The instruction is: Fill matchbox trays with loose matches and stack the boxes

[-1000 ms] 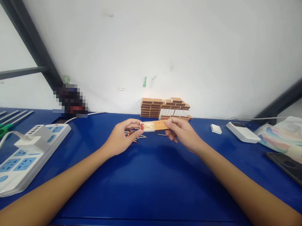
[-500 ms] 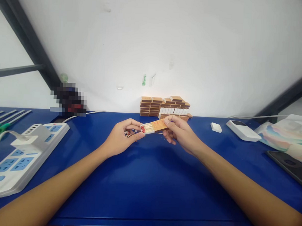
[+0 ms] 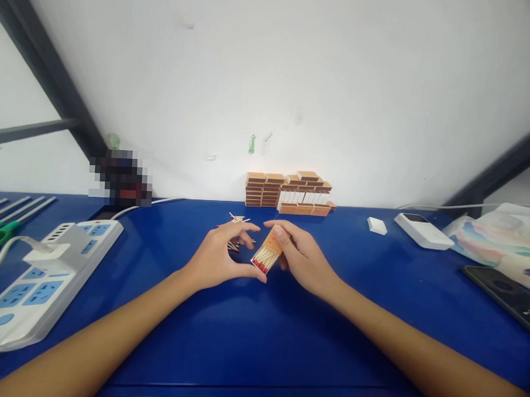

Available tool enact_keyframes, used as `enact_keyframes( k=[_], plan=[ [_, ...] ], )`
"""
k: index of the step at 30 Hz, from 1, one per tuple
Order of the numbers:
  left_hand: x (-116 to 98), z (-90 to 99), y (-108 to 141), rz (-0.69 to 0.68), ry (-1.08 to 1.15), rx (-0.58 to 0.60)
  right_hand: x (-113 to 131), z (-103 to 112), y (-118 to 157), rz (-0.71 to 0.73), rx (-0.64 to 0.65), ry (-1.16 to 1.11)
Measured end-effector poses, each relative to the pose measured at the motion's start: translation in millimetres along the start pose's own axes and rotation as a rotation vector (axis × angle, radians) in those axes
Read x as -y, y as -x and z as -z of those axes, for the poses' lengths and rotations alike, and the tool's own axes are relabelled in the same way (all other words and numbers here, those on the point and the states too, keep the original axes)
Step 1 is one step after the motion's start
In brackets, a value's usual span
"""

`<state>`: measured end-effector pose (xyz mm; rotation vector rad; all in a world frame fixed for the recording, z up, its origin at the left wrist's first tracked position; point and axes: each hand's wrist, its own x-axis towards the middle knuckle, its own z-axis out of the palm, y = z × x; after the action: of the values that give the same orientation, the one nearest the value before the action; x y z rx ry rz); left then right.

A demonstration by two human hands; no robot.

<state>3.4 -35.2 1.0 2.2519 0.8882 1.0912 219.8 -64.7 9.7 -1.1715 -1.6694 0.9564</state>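
My right hand [image 3: 304, 256] grips a matchbox [image 3: 272, 241] by its orange sleeve, thumb on top. The box tilts toward me, its tray slid partly out, showing red-tipped matches [image 3: 265, 258] inside. At the tray's open end is my left hand [image 3: 223, 252], fingers spread apart in a C shape. Its thumb tip reaches the lower corner of the tray; whether it presses there I cannot tell. Behind the left fingers, a pile of loose matches [image 3: 236, 219] lies on the blue table, partly hidden by that hand.
Stacked matchboxes [image 3: 262, 191] stand against the wall. On the left are a power strip [image 3: 37, 288] with a plugged-in charger and green-handled scissors [image 3: 0, 234]. To the right lie a small white block [image 3: 377, 225], a white device [image 3: 424, 230], a phone [image 3: 504, 294] and a plastic packet [image 3: 491, 237].
The matchbox has turned from nearly level to pointing down toward me, match heads lowered. My left fingers have opened away from the tray, uncovering more of the loose pile.
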Motion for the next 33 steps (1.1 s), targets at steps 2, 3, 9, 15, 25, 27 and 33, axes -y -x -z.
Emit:
enact_keyframes(
  k=[2,3,9,15,25,27,33],
  plan=[
    [-0.5,0.7,-0.2,-0.052,-0.052,-0.042,1.2,0.6,0.6,-0.008,-0.027,0.032],
    [-0.8,1.1,-0.3,-0.077,-0.068,-0.062,1.4,0.7,1.0,-0.017,-0.047,0.056],
    [-1.9,-1.4,0.8,-0.131,-0.069,-0.134,1.0,-3.0,4.9,-0.055,-0.168,0.135],
    [3.6,-6.7,1.6,-0.182,-0.086,-0.145,0.7,-0.1,2.7,-0.056,-0.240,0.056],
    [9.8,-4.7,0.8,-0.250,-0.184,-0.171,-9.6,-2.4,6.0,-0.110,-0.212,0.040],
    [10.4,-5.5,1.4,-0.253,-0.181,-0.164,-9.5,-1.6,7.1,-0.118,-0.210,0.061],
    [8.3,-7.2,0.5,-0.287,-0.160,-0.163,-6.7,0.1,9.7,-0.122,-0.220,0.165]
  ],
)
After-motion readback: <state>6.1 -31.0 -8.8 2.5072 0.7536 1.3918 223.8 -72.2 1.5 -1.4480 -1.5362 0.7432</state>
